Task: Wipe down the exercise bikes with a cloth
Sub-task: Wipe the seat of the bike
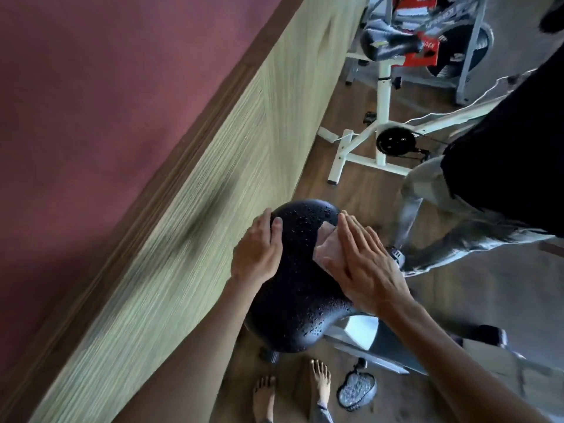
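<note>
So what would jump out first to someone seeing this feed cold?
The black saddle at centre, beaded with droplets, held between both hands: the left hand steadies its edge while the right hand presses a pinkish cloth flat on it. Behind stands a white-framed bike.

Both hands down — fingers straight
</note>
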Motion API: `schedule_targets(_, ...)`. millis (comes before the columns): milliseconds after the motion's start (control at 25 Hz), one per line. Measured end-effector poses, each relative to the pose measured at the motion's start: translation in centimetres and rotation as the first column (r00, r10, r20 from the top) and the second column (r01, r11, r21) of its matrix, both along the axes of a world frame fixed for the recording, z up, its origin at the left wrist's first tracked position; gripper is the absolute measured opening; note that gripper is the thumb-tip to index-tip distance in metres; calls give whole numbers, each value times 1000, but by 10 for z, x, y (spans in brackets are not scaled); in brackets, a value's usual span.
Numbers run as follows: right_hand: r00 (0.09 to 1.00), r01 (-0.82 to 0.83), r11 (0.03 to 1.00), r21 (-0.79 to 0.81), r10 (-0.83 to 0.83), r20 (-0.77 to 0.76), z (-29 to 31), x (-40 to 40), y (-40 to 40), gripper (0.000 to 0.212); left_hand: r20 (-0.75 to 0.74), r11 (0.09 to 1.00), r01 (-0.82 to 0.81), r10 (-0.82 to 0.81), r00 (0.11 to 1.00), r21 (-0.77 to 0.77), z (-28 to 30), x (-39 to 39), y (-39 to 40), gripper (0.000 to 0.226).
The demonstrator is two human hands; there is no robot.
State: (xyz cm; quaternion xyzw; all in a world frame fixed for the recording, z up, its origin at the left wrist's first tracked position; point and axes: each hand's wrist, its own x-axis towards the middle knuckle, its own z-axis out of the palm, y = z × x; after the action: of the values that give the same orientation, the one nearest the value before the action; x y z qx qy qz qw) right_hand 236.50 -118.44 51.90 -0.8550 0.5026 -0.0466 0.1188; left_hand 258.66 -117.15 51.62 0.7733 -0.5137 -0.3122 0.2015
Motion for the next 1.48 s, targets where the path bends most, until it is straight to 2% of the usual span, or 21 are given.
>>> schedule_targets(160, 995, 35, 994, 108, -44, 86, -9, 21, -27, 82, 18, 1000, -16, 16, 1000, -17, 3, -1, 1, 55)
schedule_targets(280, 988, 45, 995, 84, -57, 142, -13, 48, -53, 80, 63, 1000, -17, 18, 998, -9, 4, -3, 1, 53)
schedule_targets(360, 988, -32, 999, 29, 27, 151, -9, 53, -55, 79, 72, 1000, -11, 11, 997, 0, 6, -3, 1, 53)
schedule_targets(440, 973, -181, 984, -7, 180, 143, -7, 38, -45, 75, 75, 1000, -1, 1, 997, 3, 7, -3, 2, 53)
schedule_targets(520, 955, -263, 964, 27, 257, 147, -6, 14, -37, 73, 74, 1000, 3, -3, 997, 3, 6, -1, 0, 54)
schedule_targets(600, 967, -204, 975, 85, 187, 174, -13, 11, -45, 74, 72, 1000, -4, 3, 997, 10, 5, -2, 0, 54)
schedule_targets(680, 981, -68, 988, 139, 41, 191, -18, 37, -69, 74, 79, 1000, -17, 16, 997, 14, 6, -3, -1, 53)
schedule_targets(760, 991, -32, 995, 100, 18, 134, -15, 64, -81, 73, 66, 999, -34, 33, 997, 12, 6, -3, 0, 53)
schedule_targets(880, 957, -264, 964, -11, 263, 123, -5, 50, -55, 69, 16, 999, -54, 54, 998, 4, 7, -2, 2, 52)
schedule_targets(960, 926, -362, 932, -11, 361, 108, -3, 15, -31, 69, -6, 997, -76, 76, 997, -2, 7, -1, 2, 51)
schedule_targets(1040, 948, -306, 950, 55, 298, 114, -9, -2, -30, 72, -11, 996, -86, 86, 996, 0, 6, -2, 2, 50)
schedule_targets(1120, 982, -130, 982, 140, 108, 156, -16, 19, -49, 74, -3, 996, -86, 86, 996, -2, 5, -2, 3, 50)
schedule_targets(1200, 990, -20, 992, 123, 2, 139, -16, 52, -69, 78, 0, 996, -89, 89, 996, -17, 3, -2, 3, 50)
schedule_targets(1280, 991, -76, 997, 25, 73, 114, -12, 66, -67, 80, -17, 995, -96, 95, 995, -40, 1, -2, 3, 49)
schedule_targets(1360, 967, -234, 971, -36, 237, 94, -10, 50, -48, 75, -44, 991, -117, 114, 992, -63, -1, -2, 4, 49)
schedule_targets(1440, 946, -311, 950, -23, 312, 86, -12, 21, -33, 72, -84, 985, -156, 149, 985, -77, -3, 0, 4, 48)
schedule_targets(1480, 951, -293, 956, 10, 290, 103, -15, 11, -33, 73, -98, 983, -163, 154, 983, -88, -5, 0, 4, 49)
